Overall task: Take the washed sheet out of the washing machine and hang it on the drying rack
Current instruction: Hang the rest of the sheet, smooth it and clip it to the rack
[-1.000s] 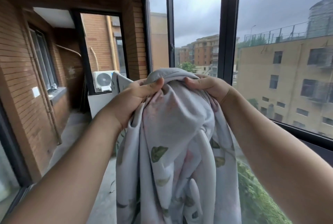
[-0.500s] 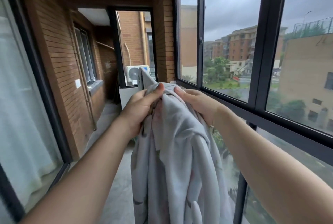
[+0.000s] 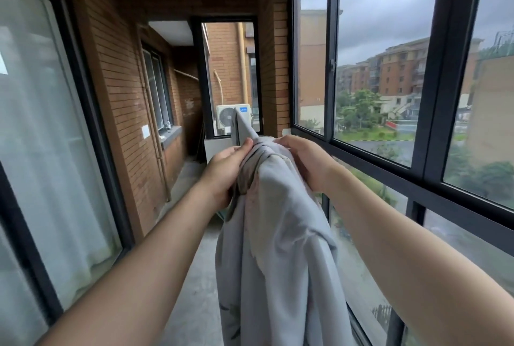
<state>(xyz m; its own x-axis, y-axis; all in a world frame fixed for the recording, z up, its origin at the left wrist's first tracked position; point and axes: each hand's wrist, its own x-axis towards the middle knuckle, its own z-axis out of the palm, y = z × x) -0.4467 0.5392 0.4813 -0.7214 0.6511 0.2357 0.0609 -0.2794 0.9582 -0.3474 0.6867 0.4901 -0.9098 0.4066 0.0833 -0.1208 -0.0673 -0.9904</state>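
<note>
Both hands, left hand [image 3: 222, 169] and right hand [image 3: 308, 163], pinch the bunched sheet [image 3: 278, 234] in their fingers; hanging pending; rack unseen, must locate it.

Both forearms are bare to the frame's edge, no sleeves showing. The left hand [image 3: 222, 170] and right hand [image 3: 308, 162] wear no gloves, rings or watch.

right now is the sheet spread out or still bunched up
Bunched. The sheet hangs in gathered folds, pinched at its top by the left hand and right hand.
</note>
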